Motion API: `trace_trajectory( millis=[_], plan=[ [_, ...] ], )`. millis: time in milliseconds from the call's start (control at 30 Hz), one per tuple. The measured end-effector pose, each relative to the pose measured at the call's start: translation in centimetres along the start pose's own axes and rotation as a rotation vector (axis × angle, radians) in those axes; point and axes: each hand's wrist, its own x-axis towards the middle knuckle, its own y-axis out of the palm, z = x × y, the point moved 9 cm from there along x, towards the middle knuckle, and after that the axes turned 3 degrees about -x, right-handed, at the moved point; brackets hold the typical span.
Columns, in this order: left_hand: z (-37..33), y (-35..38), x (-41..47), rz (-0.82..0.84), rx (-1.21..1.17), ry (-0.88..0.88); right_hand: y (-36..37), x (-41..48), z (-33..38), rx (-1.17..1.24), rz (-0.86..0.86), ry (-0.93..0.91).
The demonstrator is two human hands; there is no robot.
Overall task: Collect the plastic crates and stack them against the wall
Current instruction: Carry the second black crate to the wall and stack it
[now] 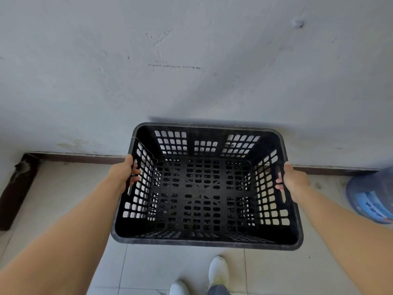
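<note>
While left hand [123, 173] and right hand [295, 180] fingers hook its slots, black rectangular latticed plastic crate [204, 244]

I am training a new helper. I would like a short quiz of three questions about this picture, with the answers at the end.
1. True or false: the black crate has bottles inside it.
2. Which thing stands near the wall on the person's right side? A) a blue water bottle B) a red bucket C) a broom
3. Fill in: the left hand and the right hand hold the black crate by the ____ in its two side walls.

Key
1. False: it is empty.
2. A
3. handle slots; the fingers of each hand pass through one.
</note>
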Motion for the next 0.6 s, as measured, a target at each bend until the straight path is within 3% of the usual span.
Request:
trace_trajectory(
  millis=[600],
  plan=[
    [-0.7,-0.5,-0.3,-0.037,0.019,0.098,0.0,-0.6,-0.1,-0.023,-0.032,-0.076]
  ],
)
